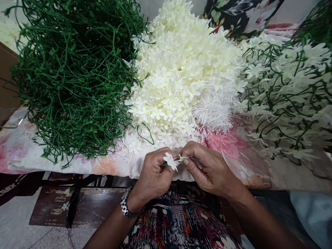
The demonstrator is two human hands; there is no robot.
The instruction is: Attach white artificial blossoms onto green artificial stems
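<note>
My left hand (157, 172) is closed round a small white artificial flower (171, 162), and a bit of green stem shows under its petals. Close beside it, thumb and forefinger of my right hand (204, 167) pinch a thin white stamen (184, 158) at the flower's centre. Both hands are just over the front edge of the cloth-covered table. Beyond them rises a heap of cream-white flower heads (166, 90), with a pile of thin white stamens (215, 107) at its right side. The rest of the held stem is hidden in my left palm.
A tall heap of green plastic stems (77, 79) fills the left. Flowers joined to green stems (293, 100) lie at the right. The floral tablecloth (103, 164) hangs at the front edge. A brown wooden bench (95, 204) stands below, and a cardboard box (7, 83) at far left.
</note>
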